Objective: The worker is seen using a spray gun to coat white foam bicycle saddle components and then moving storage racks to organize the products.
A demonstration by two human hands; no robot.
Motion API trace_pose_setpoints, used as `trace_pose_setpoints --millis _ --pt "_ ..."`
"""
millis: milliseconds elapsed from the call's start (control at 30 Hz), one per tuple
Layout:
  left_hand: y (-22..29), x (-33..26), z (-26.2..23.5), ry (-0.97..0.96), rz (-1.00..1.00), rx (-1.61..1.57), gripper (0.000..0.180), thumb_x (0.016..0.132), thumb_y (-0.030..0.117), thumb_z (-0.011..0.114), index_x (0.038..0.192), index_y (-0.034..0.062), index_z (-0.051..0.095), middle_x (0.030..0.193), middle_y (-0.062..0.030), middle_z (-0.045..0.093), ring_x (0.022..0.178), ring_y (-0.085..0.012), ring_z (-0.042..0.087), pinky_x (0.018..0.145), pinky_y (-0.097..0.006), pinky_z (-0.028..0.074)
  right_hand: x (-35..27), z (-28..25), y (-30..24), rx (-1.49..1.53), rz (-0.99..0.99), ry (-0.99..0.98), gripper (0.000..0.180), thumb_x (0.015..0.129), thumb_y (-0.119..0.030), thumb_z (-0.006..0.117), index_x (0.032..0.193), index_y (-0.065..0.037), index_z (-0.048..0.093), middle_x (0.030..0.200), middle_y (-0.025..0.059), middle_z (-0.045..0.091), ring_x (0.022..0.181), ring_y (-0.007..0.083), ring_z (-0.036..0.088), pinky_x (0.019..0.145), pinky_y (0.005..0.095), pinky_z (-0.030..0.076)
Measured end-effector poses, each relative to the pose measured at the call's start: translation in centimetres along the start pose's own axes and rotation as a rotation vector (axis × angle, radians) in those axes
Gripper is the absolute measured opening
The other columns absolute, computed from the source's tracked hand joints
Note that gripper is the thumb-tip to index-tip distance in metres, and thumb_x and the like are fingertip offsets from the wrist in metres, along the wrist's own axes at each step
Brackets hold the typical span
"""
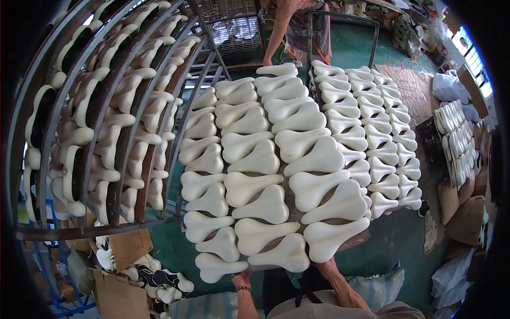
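A broad brown board point(355, 241) reaches away from me, covered with rows of cream-white foam bicycle saddles point(263, 204). At its near edge, my left hand point(241, 278) grips from beneath a saddle at the left corner. My right hand point(324, 267) holds the same edge farther right. On both hands the fingers are mostly hidden under the board and saddles. At the far end another person's arm point(276, 37) hangs down beside the board; that hand is partly hidden.
A metal rack point(127, 101) with shelves of similar saddles stands close on the left. More saddle rows point(380, 138) lie right of the board, by a metal frame point(377, 42). Cardboard point(125, 276) and loose saddles point(170, 282) lie lower left; a pale sack point(377, 287) is lower right.
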State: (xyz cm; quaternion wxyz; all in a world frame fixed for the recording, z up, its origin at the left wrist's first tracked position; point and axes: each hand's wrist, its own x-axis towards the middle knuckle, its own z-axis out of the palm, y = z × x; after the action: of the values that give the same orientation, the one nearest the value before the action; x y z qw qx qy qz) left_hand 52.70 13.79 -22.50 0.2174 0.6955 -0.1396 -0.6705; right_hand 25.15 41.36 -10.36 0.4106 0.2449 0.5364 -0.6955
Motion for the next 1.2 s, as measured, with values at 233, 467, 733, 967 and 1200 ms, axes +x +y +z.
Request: trace_pose_setpoints --millis 233,467,733,967,1200 --pt "-1.6 0.9 0.0 -0.051 0.022 -0.004 0.035 0.097 -0.003 0.048 0.127 0.0025 0.065 0.112 -0.0139 0.072 0.101 -0.0331 0.072 0.091 -0.053 0.060 0.3 -1.0 -0.4 -0.002 -0.053 -0.042 0.058 0.097 -0.021 0.077 0.149 -0.015 0.050 0.136 0.0054 0.062 0.120 0.0250 0.067 0.083 0.0449 0.065" --pt "-2.7 0.2 1.1 -0.024 0.017 0.061 0.034 0.097 -0.004 0.049 0.125 0.0025 0.066 0.112 -0.0132 0.072 0.100 -0.0315 0.072 0.089 -0.052 0.061 1.2 -2.4 -0.6 -0.007 -0.055 -0.054 0.053 0.099 -0.021 0.073 0.146 -0.012 0.051 0.133 0.0070 0.062 0.116 0.0250 0.068 0.082 0.0442 0.065" --pt "-2.7 -2.1 -0.1 0.067 0.052 0.013 0.030 0.099 -0.004 0.050 0.124 0.0026 0.066 0.108 -0.0122 0.073 0.093 -0.0305 0.073 0.083 -0.051 0.063 0.7 -3.7 -0.1 -0.066 0.009 -0.042 0.053 0.098 -0.022 0.074 0.145 -0.012 0.052 0.127 0.0051 0.064 0.109 0.0213 0.069 0.084 0.0426 0.064" --pt "-4.9 -1.1 -1.2 0.058 0.037 0.063 0.033 0.096 -0.003 0.050 0.125 0.0023 0.066 0.108 -0.0125 0.073 0.090 -0.0295 0.074 0.077 -0.047 0.066 2.1 -5.9 1.2 -0.160 0.064 -0.034 0.054 0.096 -0.023 0.075 0.145 -0.013 0.054 0.126 0.0056 0.065 0.111 0.0210 0.068 0.082 0.0409 0.063" --pt "-4.6 5.5 2.8 0.047 0.021 0.100 0.035 0.095 -0.004 0.052 0.126 0.0034 0.066 0.112 -0.0127 0.073 0.095 -0.0306 0.074 0.079 -0.047 0.066 10.5 -2.6 1.6 -0.278 -0.085 -0.026 0.057 0.096 -0.023 0.076 0.146 -0.010 0.053 0.128 0.0069 0.065 0.113 0.0207 0.067 0.086 0.0383 0.060"
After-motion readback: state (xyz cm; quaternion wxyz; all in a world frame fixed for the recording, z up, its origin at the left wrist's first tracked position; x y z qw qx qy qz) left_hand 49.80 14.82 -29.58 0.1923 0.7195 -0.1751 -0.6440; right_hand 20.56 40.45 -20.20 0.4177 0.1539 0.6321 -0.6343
